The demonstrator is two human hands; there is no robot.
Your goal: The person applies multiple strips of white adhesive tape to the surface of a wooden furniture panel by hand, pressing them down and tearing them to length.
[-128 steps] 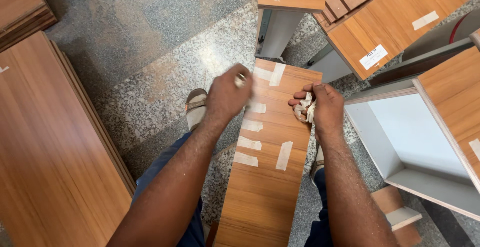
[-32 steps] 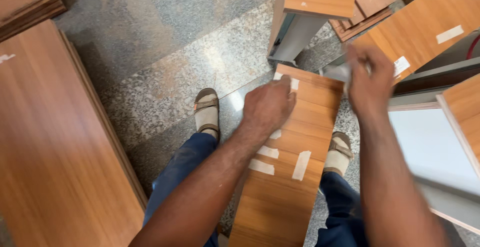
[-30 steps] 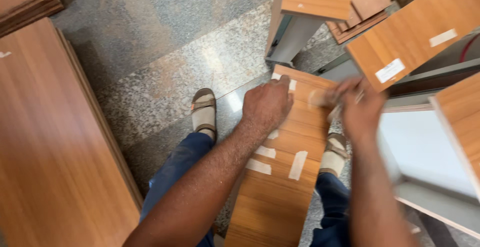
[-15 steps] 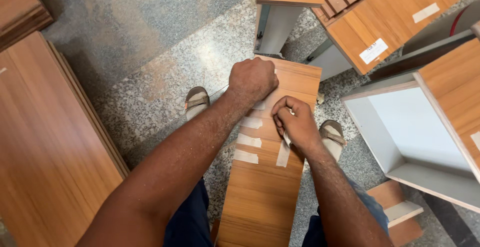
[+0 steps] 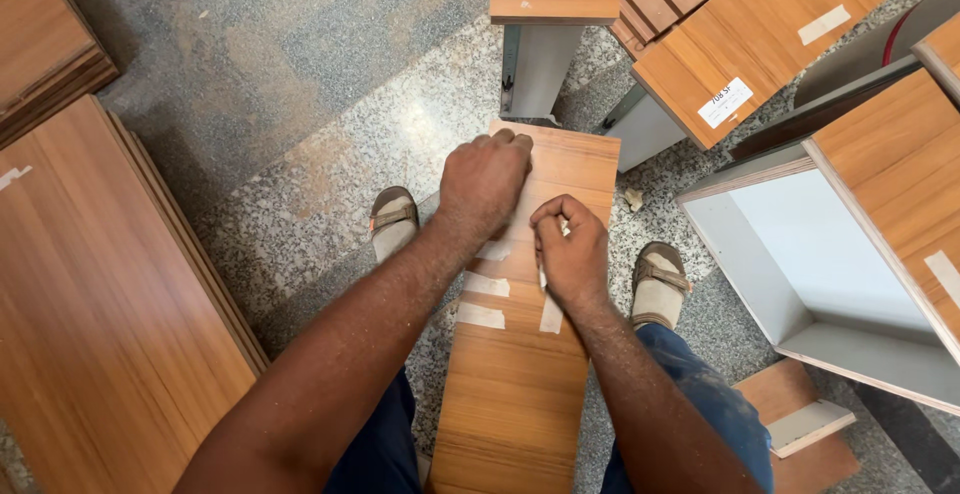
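Long orange-brown laminated wood panel (image 5: 525, 374) leans between the sandalled feet on the speckled granite floor (image 5: 300, 104). Left hand (image 5: 485, 179) fisted on its top; right hand (image 5: 570, 254) pinches a pale masking-tape strip (image 5: 551, 312). Risk: panel slipping sideways, tape tearing.

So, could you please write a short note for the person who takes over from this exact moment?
Left hand: closed fist pressing the far end of the wooden panel, which stands between the feet.
Right hand: pinching a tape strip on the panel face.
Done: cannot be judged from this view.
Left: three more tape strips remain stuck on the panel.
Nearby: an open white cabinet box at right, stacked panels at left.
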